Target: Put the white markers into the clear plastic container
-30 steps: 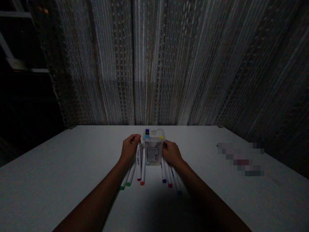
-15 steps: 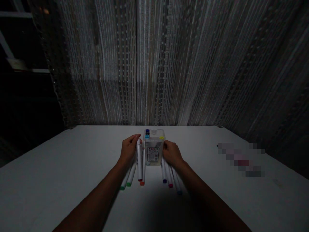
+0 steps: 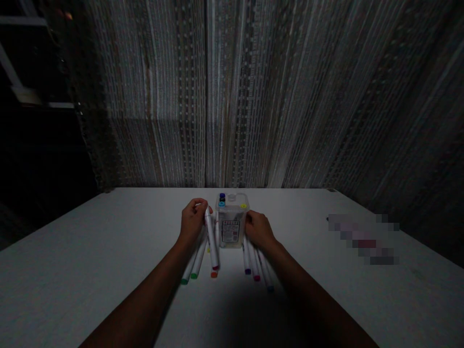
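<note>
While our left hand (image 3: 193, 223) grips a marker (image 3: 211, 239) at centre frame, our right hand (image 3: 258, 230) clasps the clear box (image 3: 231, 225) on the bench (image 3: 108, 251).

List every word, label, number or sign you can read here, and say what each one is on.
None can be read.
Label on the front of the clear marker box: a white panel with a dark square code and a red line of print, too small and dim to make out.
Marker in the left hand: dark print on its white barrel, too blurred.
The patch at the right of the table is pixelated.
</note>
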`<state>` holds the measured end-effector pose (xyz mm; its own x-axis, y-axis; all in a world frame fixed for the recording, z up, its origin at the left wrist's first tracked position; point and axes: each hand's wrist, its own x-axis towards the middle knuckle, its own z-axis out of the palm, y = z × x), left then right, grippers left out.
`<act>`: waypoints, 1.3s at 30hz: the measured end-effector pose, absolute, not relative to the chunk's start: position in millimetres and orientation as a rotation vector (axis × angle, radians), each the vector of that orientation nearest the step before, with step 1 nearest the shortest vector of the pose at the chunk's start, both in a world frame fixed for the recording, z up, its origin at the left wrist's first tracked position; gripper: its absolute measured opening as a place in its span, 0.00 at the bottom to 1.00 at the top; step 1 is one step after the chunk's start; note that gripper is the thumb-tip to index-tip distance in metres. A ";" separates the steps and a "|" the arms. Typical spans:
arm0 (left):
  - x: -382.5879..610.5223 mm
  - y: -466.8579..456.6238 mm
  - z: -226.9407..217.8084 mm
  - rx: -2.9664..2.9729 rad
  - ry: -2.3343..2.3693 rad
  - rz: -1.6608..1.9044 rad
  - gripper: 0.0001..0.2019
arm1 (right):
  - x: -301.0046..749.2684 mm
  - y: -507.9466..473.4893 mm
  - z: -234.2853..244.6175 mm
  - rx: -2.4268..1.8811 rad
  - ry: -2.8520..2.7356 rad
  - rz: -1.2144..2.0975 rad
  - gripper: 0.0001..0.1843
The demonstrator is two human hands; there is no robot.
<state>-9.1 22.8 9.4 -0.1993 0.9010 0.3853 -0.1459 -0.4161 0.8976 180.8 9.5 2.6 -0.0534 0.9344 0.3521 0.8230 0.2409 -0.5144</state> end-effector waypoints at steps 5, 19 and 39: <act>-10.6 24.6 8.4 1.243 0.997 1.736 0.16 | 181.4 9.6 2.0 -1.610 -1.888 0.217 0.11; -15.9 26.6 13.8 1.036 0.931 1.802 0.12 | 205.7 -7.5 55.0 -1.657 -1.976 0.582 0.15; -11.7 24.4 13.7 0.976 0.820 1.767 0.10 | 164.8 -22.2 27.1 -1.411 -2.290 1.168 0.11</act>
